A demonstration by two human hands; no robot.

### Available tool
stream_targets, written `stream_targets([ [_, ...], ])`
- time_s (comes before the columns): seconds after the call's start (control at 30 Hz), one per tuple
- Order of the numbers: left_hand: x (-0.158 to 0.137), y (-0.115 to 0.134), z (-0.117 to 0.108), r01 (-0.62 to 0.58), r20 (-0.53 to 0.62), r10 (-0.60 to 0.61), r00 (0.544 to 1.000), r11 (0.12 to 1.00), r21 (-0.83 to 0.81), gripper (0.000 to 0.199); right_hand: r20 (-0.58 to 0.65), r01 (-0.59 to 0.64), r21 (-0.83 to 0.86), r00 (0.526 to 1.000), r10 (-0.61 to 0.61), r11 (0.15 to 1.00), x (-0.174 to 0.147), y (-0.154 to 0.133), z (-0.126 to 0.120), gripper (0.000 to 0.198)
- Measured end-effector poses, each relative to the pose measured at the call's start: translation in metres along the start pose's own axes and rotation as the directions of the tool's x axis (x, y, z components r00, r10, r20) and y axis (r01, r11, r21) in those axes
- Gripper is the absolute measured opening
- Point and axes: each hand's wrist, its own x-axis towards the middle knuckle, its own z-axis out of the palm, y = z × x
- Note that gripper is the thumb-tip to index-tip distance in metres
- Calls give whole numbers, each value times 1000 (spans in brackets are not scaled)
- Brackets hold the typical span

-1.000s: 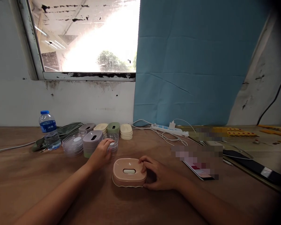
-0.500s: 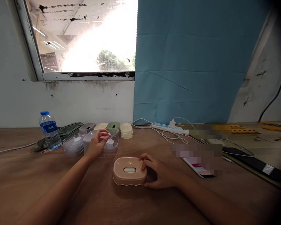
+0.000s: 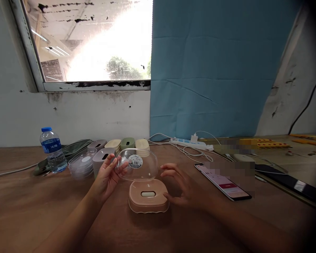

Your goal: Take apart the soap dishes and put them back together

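My left hand (image 3: 107, 177) grips the left edge of a clear plastic cover (image 3: 147, 165) between thumb and fingers. The cover is tilted up, with a round printed sticker (image 3: 135, 161) on it. Below it on the table sits a pink plastic box (image 3: 149, 203), rounded, with an oval slot in its top showing something pale inside. My right hand (image 3: 180, 186) is open, fingers spread and curved to the right of the cover. Its thumb is at the pink box's right edge; whether it touches I cannot tell.
Behind the left hand stand stacked clear covers (image 3: 81, 165), a lilac box (image 3: 98, 160) and several cream, green and mauve pieces. A water bottle (image 3: 52, 151) is at far left. Right of the hands lie a phone (image 3: 230, 188), a power strip (image 3: 191, 143) and white cables.
My left hand has brought the clear cover from the back left to above the pink box. My right hand has loosened from the box and lifted its fingers.
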Motion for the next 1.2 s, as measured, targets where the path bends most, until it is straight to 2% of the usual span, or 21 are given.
stream_targets([
  [0.13,-3,-7,-2,28,57,-32,998,997,70,23,-125,49,-56,991,-55,997,1,0,6,47],
  [0.23,-6,-17,-2,98,121,-100,988,995,23,27,-171,57,-16,983,-59,998,-1,4,16,61],
  [0.4,-12,-29,-1,219,178,-221,959,975,33,26,-58,11,67,998,-7,998,-5,9,24,63],
  [0.6,-11,-30,-2,178,152,-187,970,981,71,22,24,-108,265,994,106,958,-9,15,30,72],
  [0.73,-6,-31,-6,145,147,-163,976,981,126,19,62,-142,389,990,128,910,-9,21,39,64],
  [0.83,0,-36,-13,112,111,-136,984,974,195,17,98,-171,419,985,142,892,-8,23,41,60],
  [1.0,10,-44,-27,54,79,-105,991,874,482,12,133,-173,460,983,125,871,-7,25,40,56],
  [1.2,12,-49,-33,77,67,-155,986,766,638,10,193,-196,550,976,105,812,-6,29,39,50],
])
